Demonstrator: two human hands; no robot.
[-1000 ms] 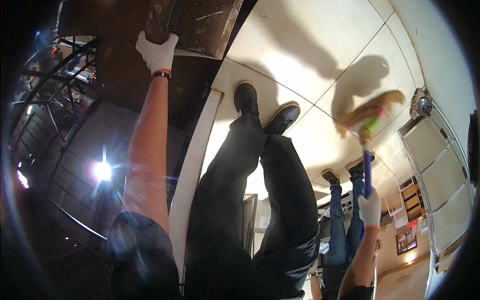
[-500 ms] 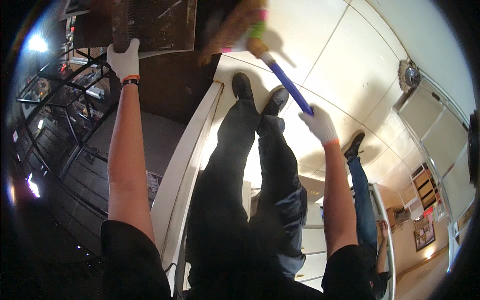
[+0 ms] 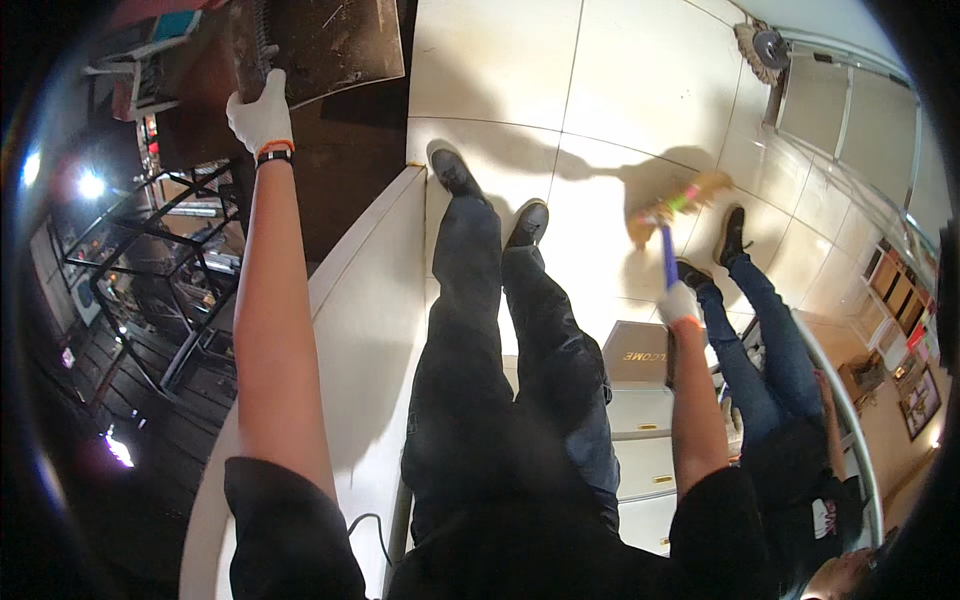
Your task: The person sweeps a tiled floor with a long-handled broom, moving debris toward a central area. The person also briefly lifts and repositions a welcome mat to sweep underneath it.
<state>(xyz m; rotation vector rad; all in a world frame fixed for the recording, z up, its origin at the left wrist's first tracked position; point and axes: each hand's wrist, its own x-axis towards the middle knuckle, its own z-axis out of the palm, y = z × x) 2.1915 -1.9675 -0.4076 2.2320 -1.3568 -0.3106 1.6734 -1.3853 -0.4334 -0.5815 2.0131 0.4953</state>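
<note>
Left hand [image 3: 260,112], white-gloved, arm stretched up, fingers wrapped over the edge of a dark grimy panel [image 3: 330,45] at upper left. Right hand [image 3: 680,303], also gloved, fingers closed round the blue handle of a brush [image 3: 672,215], bristle head out over the pale tiled floor [image 3: 640,80]. A second person's legs [image 3: 760,320] stand just beside the brush.

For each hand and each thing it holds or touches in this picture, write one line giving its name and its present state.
Left hand: gloved, arm stretched out, gripping the edge of the dark panel.
Dark panel: scuffed, held at its edge.
Right hand: gloved, closed round the brush handle.
Brush: blue handle, bristle head raised away from the body, over the pale tiles.
Other person's legs: standing beside the brush.
</note>
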